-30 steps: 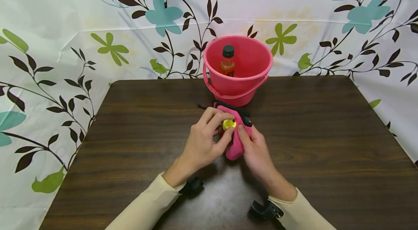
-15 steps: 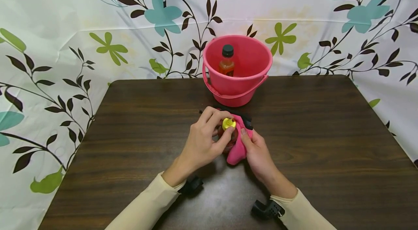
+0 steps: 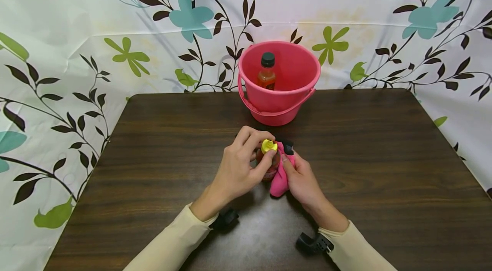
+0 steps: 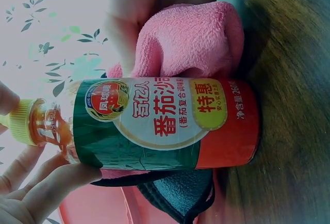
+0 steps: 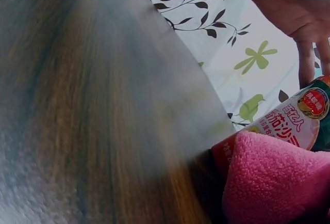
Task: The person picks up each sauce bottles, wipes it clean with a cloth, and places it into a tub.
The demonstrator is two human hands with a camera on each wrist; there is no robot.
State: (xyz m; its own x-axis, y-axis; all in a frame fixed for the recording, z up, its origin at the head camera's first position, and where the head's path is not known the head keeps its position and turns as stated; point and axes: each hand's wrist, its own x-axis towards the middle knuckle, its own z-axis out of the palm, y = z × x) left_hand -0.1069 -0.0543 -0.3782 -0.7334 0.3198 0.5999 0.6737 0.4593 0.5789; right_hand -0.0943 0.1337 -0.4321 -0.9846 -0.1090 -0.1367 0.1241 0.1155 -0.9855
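A ketchup bottle (image 4: pixel 165 123) with a yellow cap (image 3: pixel 269 146) stands on the table. My left hand (image 3: pixel 239 164) pinches it at the cap and neck. My right hand (image 3: pixel 305 181) grips a bunched pink cloth (image 3: pixel 279 182) and presses it to the bottle's right side. Dark trim edges the cloth, and a teal part of it shows behind the bottle in the left wrist view. Fluffy pink folds cover the lower label in the right wrist view. My right hand's fingers behind the cloth are hidden in the head view.
Close behind my hands, a pink bucket (image 3: pixel 278 106) with its handle hanging down stands at the table's (image 3: pixel 384 155) back edge. Inside it is an orange-brown bottle (image 3: pixel 267 78) with a dark cap. A floral curtain (image 3: pixel 380 14) hangs behind the table.
My right hand has drawn the cloth down along the bottle, uncovering more of it, and the cloth's far end has come nearer. My left hand has stayed at the cap.
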